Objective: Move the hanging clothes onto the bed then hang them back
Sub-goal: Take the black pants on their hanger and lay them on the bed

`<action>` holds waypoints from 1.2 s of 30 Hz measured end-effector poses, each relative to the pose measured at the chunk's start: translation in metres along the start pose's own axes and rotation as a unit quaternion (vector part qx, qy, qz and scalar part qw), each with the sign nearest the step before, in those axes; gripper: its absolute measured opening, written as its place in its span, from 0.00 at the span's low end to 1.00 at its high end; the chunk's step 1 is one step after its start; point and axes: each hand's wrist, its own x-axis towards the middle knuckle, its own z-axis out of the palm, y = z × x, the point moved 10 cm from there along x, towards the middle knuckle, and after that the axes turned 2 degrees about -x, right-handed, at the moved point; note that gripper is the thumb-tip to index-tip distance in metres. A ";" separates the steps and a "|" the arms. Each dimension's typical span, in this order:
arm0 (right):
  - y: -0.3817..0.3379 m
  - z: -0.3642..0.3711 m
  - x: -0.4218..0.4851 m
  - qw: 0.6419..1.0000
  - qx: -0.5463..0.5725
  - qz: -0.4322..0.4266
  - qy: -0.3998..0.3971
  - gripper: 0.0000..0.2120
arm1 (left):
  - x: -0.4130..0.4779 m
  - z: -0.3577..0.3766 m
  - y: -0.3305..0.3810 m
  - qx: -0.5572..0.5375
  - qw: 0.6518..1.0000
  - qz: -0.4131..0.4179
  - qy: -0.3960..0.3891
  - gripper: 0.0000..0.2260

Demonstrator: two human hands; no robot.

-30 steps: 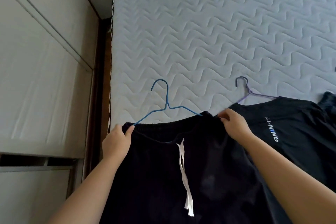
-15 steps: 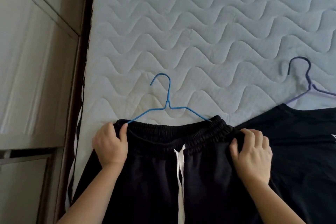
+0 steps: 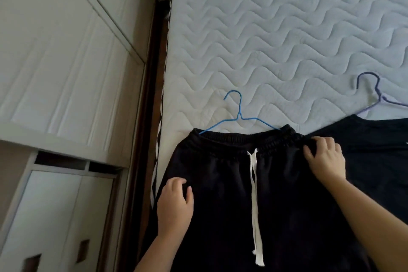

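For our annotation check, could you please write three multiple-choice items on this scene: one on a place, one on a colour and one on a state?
1. Where does the purple wire hanger lie, relative to the blue wire hanger?
A. To the person's right of it
B. To the person's left of it
C. On top of it

2. What colour is the flat drawstring of the black elastic-waist shorts?
A. Red
B. White
C. Green

3. How are the shorts placed?
A. Hanging from a rail
B. Folded into a small square
C. Spread on the white quilted mattress

Answers:
1 A: its hook shows near the right edge.
2 B: the pale strip runs down the dark fabric.
3 C: the fabric lies flat, with the blue hanger in the waistband.
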 end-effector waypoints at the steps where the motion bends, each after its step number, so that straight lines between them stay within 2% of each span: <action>1: 0.000 0.000 -0.009 0.999 0.013 0.004 -0.032 0.22 | -0.018 -0.008 -0.010 -0.023 0.999 -0.027 -0.008 0.10; 5: 0.008 -0.004 -0.088 0.990 0.027 0.012 -0.135 0.31 | -0.102 -0.016 -0.043 -0.131 0.976 -0.166 -0.062 0.08; 8: 0.019 -0.017 -0.164 0.978 0.074 0.044 -0.189 0.28 | -0.168 -0.008 -0.068 -0.206 0.934 -0.275 -0.094 0.06; 12: 0.057 -0.036 -0.254 0.957 0.156 0.100 -0.223 0.23 | -0.241 -0.005 -0.080 -0.247 0.908 -0.318 -0.116 0.06; 14: 0.084 -0.042 -0.298 0.943 0.173 0.136 -0.249 0.22 | -0.275 -0.007 -0.075 -0.249 0.905 -0.314 -0.144 0.07; 18: 0.126 -0.058 -0.370 0.933 0.130 0.148 -0.301 0.21 | -0.329 -0.016 -0.064 -0.242 0.909 -0.283 -0.184 0.05; 22: 0.174 -0.083 -0.417 0.922 0.106 0.190 -0.320 0.19 | -0.367 -0.027 -0.059 -0.229 0.919 -0.249 -0.202 0.05; 25: 0.214 -0.107 -0.444 0.920 0.092 0.246 -0.290 0.17 | -0.386 -0.027 -0.060 -0.202 0.927 -0.221 -0.227 0.05; 30: 0.274 -0.144 -0.524 0.894 0.120 0.352 -0.250 0.16 | -0.410 -0.029 -0.057 -0.169 0.936 -0.158 -0.265 0.04; 36: 0.300 -0.167 -0.616 0.873 0.160 0.425 -0.179 0.16 | -0.418 -0.038 -0.061 -0.155 0.938 -0.080 -0.300 0.05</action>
